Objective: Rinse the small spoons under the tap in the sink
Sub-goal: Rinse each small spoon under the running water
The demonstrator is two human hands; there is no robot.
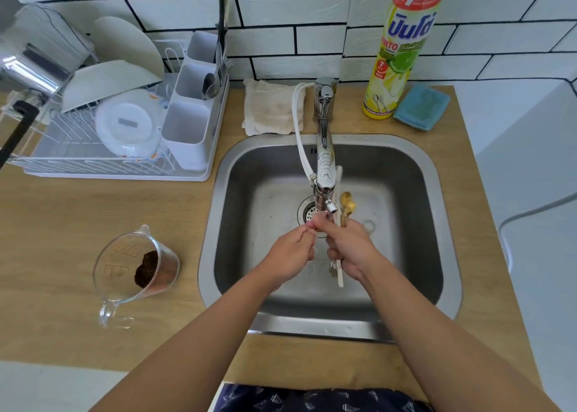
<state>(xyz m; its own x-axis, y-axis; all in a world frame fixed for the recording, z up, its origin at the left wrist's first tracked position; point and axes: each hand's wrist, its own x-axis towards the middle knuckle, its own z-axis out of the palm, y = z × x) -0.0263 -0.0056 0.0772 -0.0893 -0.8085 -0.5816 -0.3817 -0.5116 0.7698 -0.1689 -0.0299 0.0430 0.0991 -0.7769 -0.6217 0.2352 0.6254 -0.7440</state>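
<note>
Over the steel sink (415, 193), just beneath the tap (325, 162): right hand (349, 249) curled round a bunch of small spoons (346, 205), gold bowls pointing away toward the tiled wall, pale handle ends sticking out below the palm toward the body, long axis running near to far and leaning slightly. Left hand (292, 252) close beside it, fingers bent, fingertips meeting the right hand's at the spout; impossible to tell whether anything is pinched there. On the wooden surface (62, 240) behind the sink, a yellow dish-soap bottle (402, 46) with Thai lettering, "PINTO", a large "7", a "NEW" badge and a lime picture; blue sponge (421, 107) just beside it. Folded cloth (271, 106) left of the tap base. Dish rack (118, 124) with plates and cutlery at far left. Clear measuring jug (137, 268) with raised, unreadable gradations, holding dark brown grounds.
</note>
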